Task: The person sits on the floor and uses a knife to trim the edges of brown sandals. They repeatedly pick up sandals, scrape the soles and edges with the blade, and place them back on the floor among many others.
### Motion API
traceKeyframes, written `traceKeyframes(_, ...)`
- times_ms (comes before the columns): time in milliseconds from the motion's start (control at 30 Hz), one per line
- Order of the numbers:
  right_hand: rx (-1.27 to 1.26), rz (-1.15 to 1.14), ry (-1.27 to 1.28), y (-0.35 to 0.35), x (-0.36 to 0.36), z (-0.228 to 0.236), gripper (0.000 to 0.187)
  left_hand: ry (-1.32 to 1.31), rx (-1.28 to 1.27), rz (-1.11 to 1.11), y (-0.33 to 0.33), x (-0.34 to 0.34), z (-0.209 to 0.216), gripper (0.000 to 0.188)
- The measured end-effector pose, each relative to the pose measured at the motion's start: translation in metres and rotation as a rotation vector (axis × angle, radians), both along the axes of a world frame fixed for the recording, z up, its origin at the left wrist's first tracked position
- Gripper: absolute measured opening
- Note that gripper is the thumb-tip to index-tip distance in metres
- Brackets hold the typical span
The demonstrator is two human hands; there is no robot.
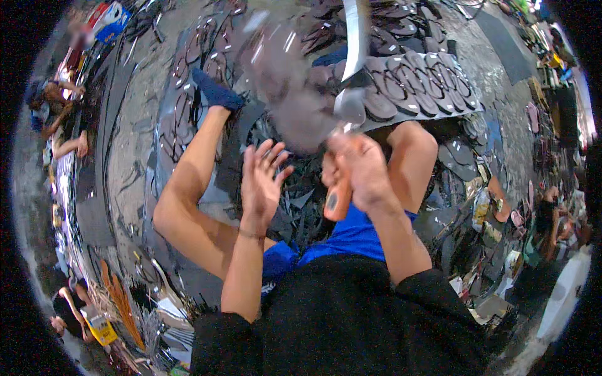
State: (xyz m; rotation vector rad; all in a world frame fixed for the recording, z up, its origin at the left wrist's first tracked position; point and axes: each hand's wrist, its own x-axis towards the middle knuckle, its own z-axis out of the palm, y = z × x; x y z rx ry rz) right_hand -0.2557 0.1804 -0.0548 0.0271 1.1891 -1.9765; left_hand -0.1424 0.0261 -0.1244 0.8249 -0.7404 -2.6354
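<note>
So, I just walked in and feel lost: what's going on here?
The person's right hand grips an orange-handled tool, with what looks like a long shiny blade above it. The left hand is open, seemingly holding nothing. A brown shape ahead is too blurred to make out. Dark scraps lie below the hands, and brown sandals lie in rows beyond.

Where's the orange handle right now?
In the head view, the orange handle is just right of centre, gripped in the right hand, its lower end near the blue shorts.
</note>
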Motion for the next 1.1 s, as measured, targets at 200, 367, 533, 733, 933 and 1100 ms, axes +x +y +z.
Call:
traceKeyframes(200,0.317,-0.278,0.297,0.050,-0.017,0.006,0.039,-0.020,0.234,-0.373,0.047,-0.143,-0.066,0.040)
traceKeyframes(367,0.444,-0.265,0.269,0.085,0.025,-0.036,0.040,-0.131,0.116,-0.250,0.058,-0.175,-0.069,0.030)
traceKeyframes(533,0.760,0.013,0.556,0.091,0.058,-0.050,0.041,-0.160,0.055,-0.247,-0.004,-0.142,-0.030,0.024)
traceKeyframes(733,0.861,0.117,0.725,0.064,0.051,-0.059,0.029,-0.199,-0.006,-0.246,-0.020,-0.139,-0.047,0.026)
traceKeyframes(933,0.968,0.241,0.860,0.046,0.007,-0.069,0.023,-0.167,0.111,-0.188,0.002,-0.116,-0.055,0.027)
traceKeyframes(1100,1.014,0.232,0.926,0.029,-0.022,-0.091,0.026,-0.067,0.272,-0.153,0.018,-0.111,-0.076,0.023)
